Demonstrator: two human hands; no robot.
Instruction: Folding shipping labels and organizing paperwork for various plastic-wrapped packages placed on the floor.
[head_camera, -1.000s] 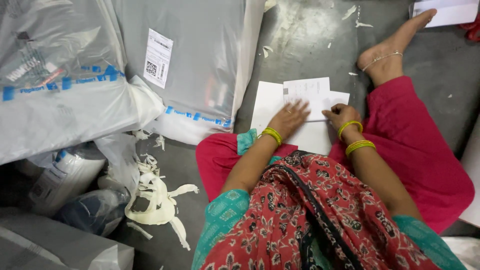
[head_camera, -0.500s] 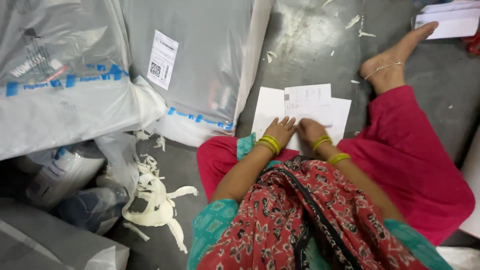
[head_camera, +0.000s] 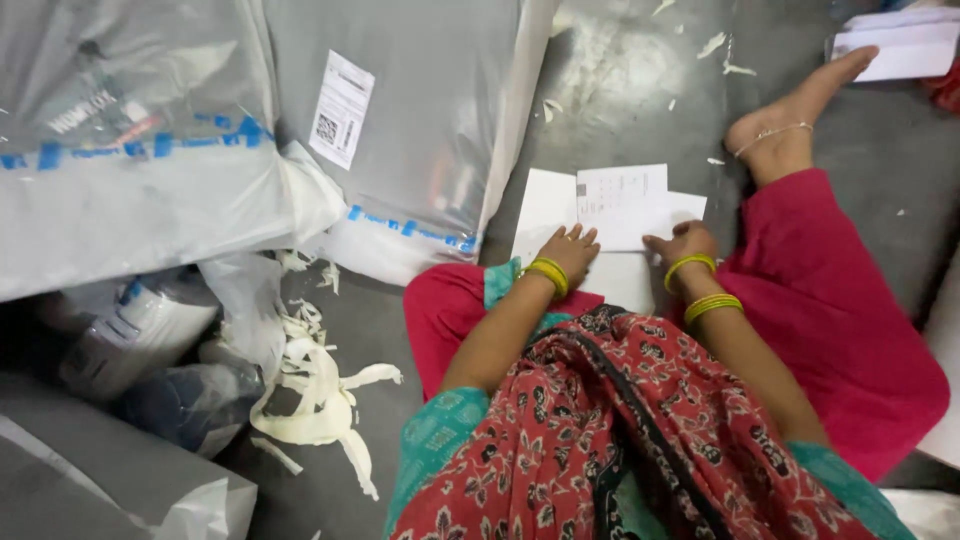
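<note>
The person sits on the grey floor (head_camera: 620, 80) with a small stack of white paper sheets (head_camera: 620, 205) lying flat in front of their knees. The left hand (head_camera: 570, 248) rests on the near left part of the sheets, fingers spread and pressed down flat, closed on nothing. The right hand (head_camera: 683, 242) sits at the near right edge of the sheets, fingers curled loosely onto the paper; whether it pinches a sheet I cannot tell.

Left of the sheets stands a large grey plastic sack (head_camera: 420, 120), filled and sealed, with a white label on its face; its side nearly touches the left edge of the paper. Further left of the sheets lies a second bulging grey sack (head_camera: 130, 150) with blue printing. What is inside either sack is hidden. Well to the left of the sheets and nearer the person, smaller clear bags (head_camera: 150, 330) hold wrapped goods, beside a heap of torn white strips (head_camera: 320, 390).

Beyond the far edge of the sheets the floor is bare apart from a few paper scraps. Right of the sheets lies the person's bare foot (head_camera: 790, 130), and past it, another white paper (head_camera: 900, 45).
</note>
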